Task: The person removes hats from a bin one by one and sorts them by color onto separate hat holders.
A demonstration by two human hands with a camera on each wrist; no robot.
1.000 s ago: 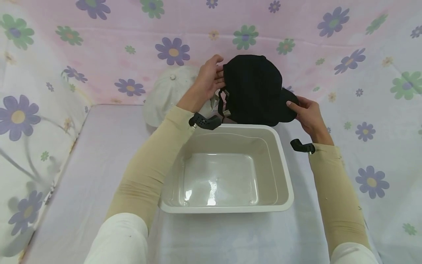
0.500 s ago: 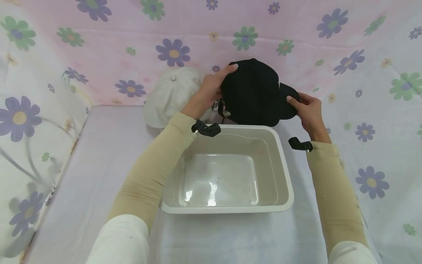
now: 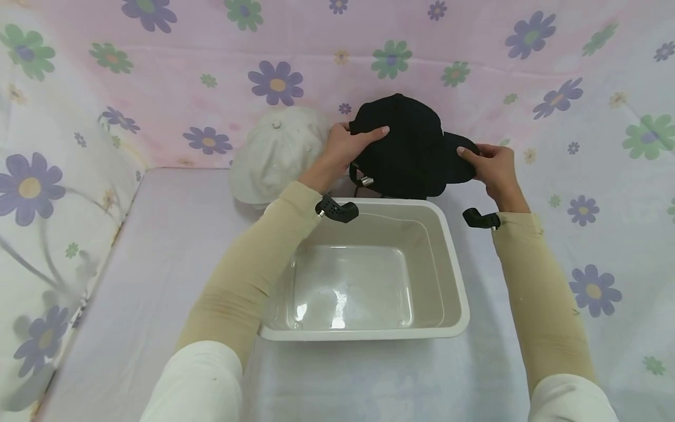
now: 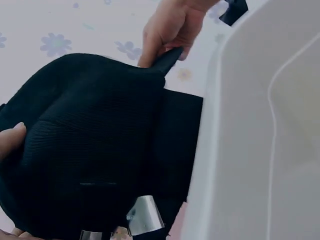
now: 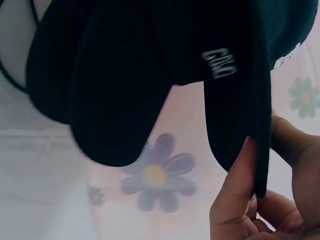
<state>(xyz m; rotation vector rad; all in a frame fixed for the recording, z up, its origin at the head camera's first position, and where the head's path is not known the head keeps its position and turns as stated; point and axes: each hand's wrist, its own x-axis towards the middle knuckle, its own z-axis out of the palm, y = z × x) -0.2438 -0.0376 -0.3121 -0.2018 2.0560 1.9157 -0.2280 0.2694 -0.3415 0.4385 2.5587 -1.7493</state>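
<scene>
A black cap [image 3: 406, 149] is held up behind the bin, its brim pointing right and a strap with a metal buckle [image 4: 145, 216] hanging at its back. My left hand [image 3: 350, 146] grips the back of the crown, thumb on the near side and the other fingers mostly hidden behind it. My right hand [image 3: 498, 170] pinches the brim [image 5: 235, 125] between thumb and fingers; small pale lettering shows near there in the right wrist view. A dark rounded flap [image 5: 110, 120] hangs below the crown. To the left, a cream cap [image 3: 276, 146] rests crown up, partly hidden by my left hand.
A beige plastic bin [image 3: 457, 281] stands on the pale cloth-covered table [image 3: 158, 252], just in front of the caps. Flower-patterned cloth [image 3: 316, 47] rises at the back and both sides. Each wrist carries a small black camera mount [image 3: 337, 209].
My left hand has gone from straight fingers at the cap's back edge to gripping the crown, its thumb now over it. The black cap has lowered slightly; my right hand keeps the brim.
</scene>
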